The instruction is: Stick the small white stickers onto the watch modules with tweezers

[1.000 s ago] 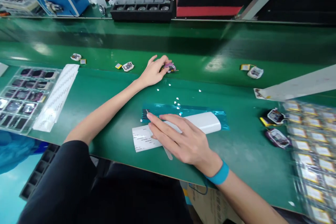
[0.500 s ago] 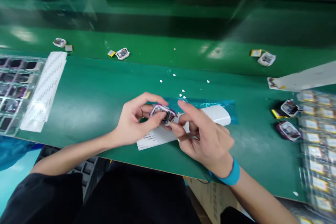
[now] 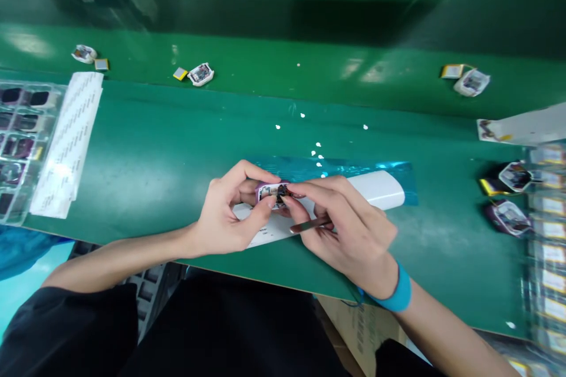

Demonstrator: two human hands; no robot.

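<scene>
Near the middle of the green table (image 3: 154, 165), my left hand (image 3: 234, 212) holds a small purple-rimmed device case (image 3: 267, 191) between thumb and fingers, its open side with electronics facing up. My right hand (image 3: 345, 224) meets the case from the right, its thumb and index fingertip at the case's right end. Metal tweezers (image 3: 307, 225) lie across the palm side of my right hand, held by its curled fingers. Beneath both hands are a printed white sheet (image 3: 269, 232), a glossy white strip (image 3: 378, 188) and a blue film (image 3: 404, 174).
Opened cases with batteries sit at the back, such as a white one (image 3: 201, 74), and two dark ones (image 3: 508, 217) at the right. Clear trays stand at the far left (image 3: 55, 112) and right (image 3: 535, 247). White dots (image 3: 318, 153) lie beyond my hands.
The view has tilted down, so the back shelf has left the frame. My right index finger has come down onto the case, and the tweezers now show in my right hand.
</scene>
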